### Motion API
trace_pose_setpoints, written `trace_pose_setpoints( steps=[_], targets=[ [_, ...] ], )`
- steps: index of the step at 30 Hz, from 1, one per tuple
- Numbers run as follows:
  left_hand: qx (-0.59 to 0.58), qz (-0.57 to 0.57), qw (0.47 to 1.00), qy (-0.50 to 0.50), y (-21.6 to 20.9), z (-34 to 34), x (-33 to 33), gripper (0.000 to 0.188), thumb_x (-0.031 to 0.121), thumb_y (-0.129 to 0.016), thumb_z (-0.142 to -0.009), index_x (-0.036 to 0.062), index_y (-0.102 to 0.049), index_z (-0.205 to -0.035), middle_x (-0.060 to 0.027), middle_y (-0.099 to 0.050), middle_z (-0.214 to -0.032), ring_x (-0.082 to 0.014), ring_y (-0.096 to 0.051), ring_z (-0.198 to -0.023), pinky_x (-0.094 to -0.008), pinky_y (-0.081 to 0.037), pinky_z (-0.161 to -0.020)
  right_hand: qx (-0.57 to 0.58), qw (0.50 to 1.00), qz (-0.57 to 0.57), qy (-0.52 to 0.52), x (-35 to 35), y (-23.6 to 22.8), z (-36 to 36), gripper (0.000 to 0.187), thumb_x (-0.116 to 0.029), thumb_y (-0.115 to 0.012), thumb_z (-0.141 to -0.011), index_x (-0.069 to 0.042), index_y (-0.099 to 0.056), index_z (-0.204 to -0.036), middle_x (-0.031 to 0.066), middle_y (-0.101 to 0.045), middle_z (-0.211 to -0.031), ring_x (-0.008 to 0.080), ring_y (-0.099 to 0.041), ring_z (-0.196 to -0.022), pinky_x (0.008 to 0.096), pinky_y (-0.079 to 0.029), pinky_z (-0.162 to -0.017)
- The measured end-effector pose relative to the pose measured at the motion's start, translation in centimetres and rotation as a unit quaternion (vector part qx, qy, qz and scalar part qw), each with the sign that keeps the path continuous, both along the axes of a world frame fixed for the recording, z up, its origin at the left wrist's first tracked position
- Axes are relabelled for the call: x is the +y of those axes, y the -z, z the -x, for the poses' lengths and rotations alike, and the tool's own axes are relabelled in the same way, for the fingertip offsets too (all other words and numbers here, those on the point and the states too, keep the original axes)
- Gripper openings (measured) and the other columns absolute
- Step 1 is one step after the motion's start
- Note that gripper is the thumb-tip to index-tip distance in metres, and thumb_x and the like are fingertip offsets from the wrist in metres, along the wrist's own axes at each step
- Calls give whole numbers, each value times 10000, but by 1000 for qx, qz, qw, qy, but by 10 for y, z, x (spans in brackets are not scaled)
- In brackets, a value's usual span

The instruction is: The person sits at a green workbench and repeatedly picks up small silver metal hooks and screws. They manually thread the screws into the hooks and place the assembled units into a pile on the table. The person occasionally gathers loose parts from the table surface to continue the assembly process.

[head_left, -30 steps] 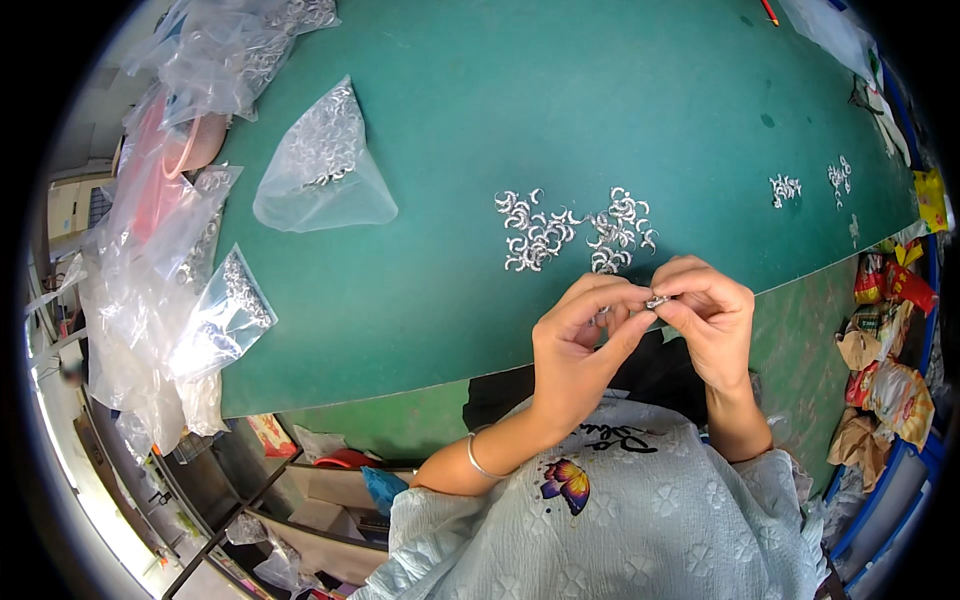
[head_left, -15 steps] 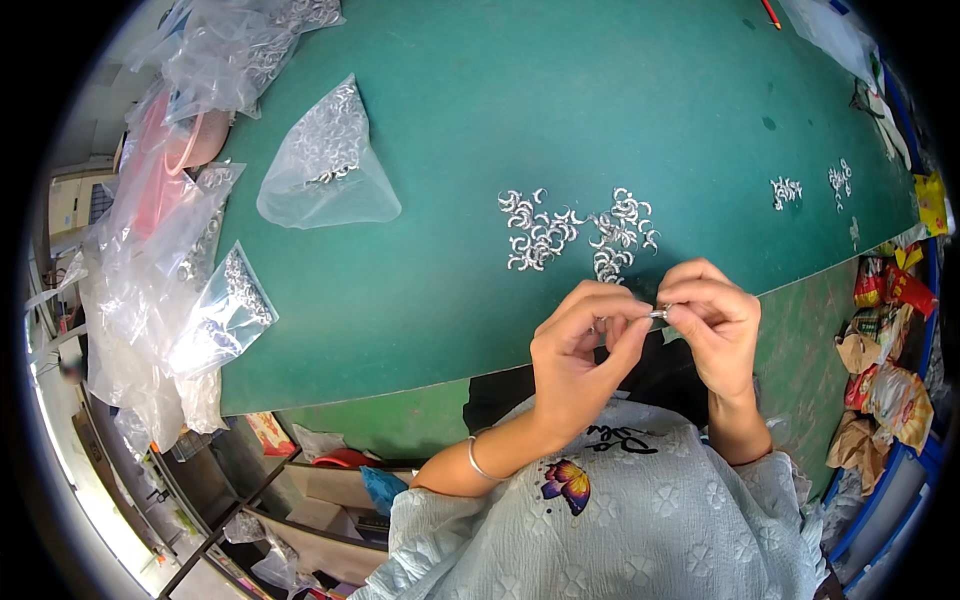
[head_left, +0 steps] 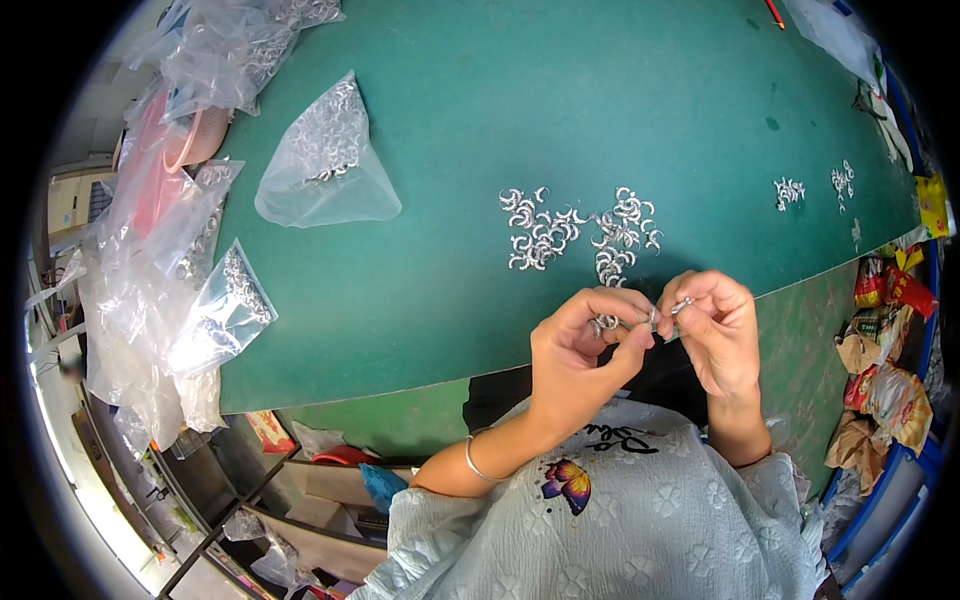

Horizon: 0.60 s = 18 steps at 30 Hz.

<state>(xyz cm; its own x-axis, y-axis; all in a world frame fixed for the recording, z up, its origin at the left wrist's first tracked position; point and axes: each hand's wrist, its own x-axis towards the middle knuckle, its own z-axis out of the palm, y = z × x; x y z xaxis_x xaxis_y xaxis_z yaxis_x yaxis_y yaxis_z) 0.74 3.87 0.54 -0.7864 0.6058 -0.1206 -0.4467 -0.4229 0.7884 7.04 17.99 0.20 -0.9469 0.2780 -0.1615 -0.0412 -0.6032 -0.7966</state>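
Observation:
Over the table's near edge my two hands are close together. My left hand pinches a small shiny silver piece between thumb and forefinger. Several curved silver pieces rest inside its bent fingers. My right hand grips another small silver piece at its fingertips; their exact kind is too small to tell. Just beyond lie two loose piles of crescent-shaped silver metal pieces, a left pile and a right pile, nearly touching.
On the green table stand a clear bag of silver pieces and a smaller bag. Plastic bags and a pink basket crowd the left edge. Two small clusters, one a silver cluster, lie at right.
My hands have drawn slightly apart at the fingertips. The silver piece between them now shows as separate pieces, one in each hand. My right hand has turned and lowered a little.

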Motion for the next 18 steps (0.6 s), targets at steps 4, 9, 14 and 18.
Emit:
trace_pose_setpoints(
  steps=[4, 9, 14, 18],
  targets=[
    [-3, -9, 1000, -3, -1, 1, 1, 159, -141, -534, -772, -42, -528, -895, -108, -555, -906, -114, -547, -801, -218, -466, -659, 2, 998, -56, 10, -1, -2, -1, 98, 58, -589, -782, 46, -574, -878, 135, -589, -841, 171, -588, -739, 277, -495, -657],
    [4, 23, 1000, -10, -7, -1, 1, 189, -141, -526, -772, -50, -538, -937, -96, -546, -904, -94, -528, -782, -207, -450, -638, 3, 997, -83, 7, -3, -5, -2, 102, 90, -598, -761, 57, -576, -855, 139, -579, -856, 168, -586, -762, 277, -499, -686],
    [66, 46, 997, -1, -7, 1, 1, 182, -117, -527, -782, -62, -552, -954, -95, -552, -909, -85, -512, -718, -197, -432, -574, 7, 995, -98, 5, -5, -6, -1, 104, 96, -591, -764, 58, -575, -860, 133, -580, -865, 162, -583, -781, 276, -496, -704],
    [30, 44, 999, -3, -8, 1, 2, 162, -97, -554, -784, -61, -571, -941, -97, -567, -893, -81, -511, -680, -202, -429, -547, -1, 997, -81, 11, -7, -8, -1, 107, 95, -590, -766, 57, -574, -865, 125, -580, -870, 157, -580, -782, 275, -488, -712]
  ],
)
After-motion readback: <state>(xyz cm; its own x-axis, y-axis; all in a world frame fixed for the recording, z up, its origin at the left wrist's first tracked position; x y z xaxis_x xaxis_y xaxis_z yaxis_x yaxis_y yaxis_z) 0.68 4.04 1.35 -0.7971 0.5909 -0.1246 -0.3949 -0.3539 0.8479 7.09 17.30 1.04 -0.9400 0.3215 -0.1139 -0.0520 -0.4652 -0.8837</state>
